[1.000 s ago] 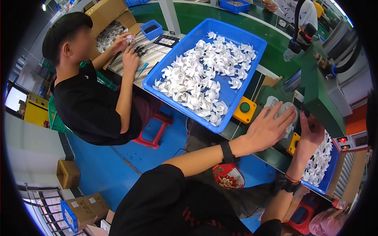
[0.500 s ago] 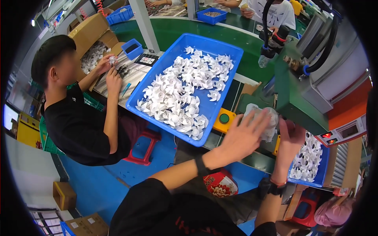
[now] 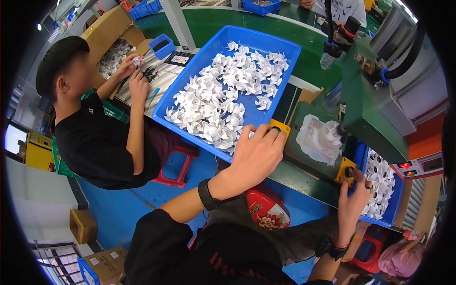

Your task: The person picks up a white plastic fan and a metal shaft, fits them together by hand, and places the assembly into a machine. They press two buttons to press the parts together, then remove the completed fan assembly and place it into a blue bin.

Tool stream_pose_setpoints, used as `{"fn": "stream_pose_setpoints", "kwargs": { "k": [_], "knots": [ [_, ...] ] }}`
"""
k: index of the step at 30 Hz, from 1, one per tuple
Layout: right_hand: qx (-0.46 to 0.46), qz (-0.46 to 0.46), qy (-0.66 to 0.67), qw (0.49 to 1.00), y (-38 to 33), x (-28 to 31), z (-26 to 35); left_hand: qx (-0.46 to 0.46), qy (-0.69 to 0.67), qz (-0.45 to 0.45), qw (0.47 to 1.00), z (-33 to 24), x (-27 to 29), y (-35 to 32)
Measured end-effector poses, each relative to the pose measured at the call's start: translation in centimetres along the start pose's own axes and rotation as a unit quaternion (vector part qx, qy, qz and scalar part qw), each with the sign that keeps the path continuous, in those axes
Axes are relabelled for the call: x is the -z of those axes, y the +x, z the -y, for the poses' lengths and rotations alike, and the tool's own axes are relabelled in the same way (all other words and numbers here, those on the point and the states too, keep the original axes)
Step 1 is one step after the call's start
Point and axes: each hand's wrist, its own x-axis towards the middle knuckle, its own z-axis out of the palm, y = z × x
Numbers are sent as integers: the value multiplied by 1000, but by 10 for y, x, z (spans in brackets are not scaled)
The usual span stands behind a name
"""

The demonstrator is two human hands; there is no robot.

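My left hand is curled over a yellow button box at the near edge of the green bench. Its fingers hide most of the button. At the right, my right hand has its thumb and fingertips on a second yellow button box, whose dark button shows partly. Between the hands, a white fan wheel sits on a whitish, film-like pad below the green press head. Beyond my left hand stands a large blue tray of many white fan wheels.
Right of the press is another blue tray with white, dark-centred fan wheels. A co-worker sits at the left, handling a small white part beside a carton. A red stool and a red-lidded tub stand below.
Both hands have left the fan wheel under the press. My left hand moved left onto one button box, my right hand down onto the other. The view shifted slightly.
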Motion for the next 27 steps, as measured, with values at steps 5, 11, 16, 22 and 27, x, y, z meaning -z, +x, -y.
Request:
{"fn": "stream_pose_setpoints", "kwargs": {
  "k": [5,11,16,22,27],
  "knots": [
    [-59,-45,143,987,-3,0,-11,7,-134,-91,987,-14,-3,8],
    [-29,-107,143,984,-5,-2,-9,-17,-283,-143,948,-53,-26,55],
    [-35,-137,165,976,-1,-2,-3,-27,-268,-85,959,-38,-41,76],
    [-50,-169,189,966,0,-2,-6,21,-444,-8,896,-51,-14,87],
    [-71,-215,260,939,-16,10,-36,-56,-299,-44,952,-57,-32,87]
  ]
}}
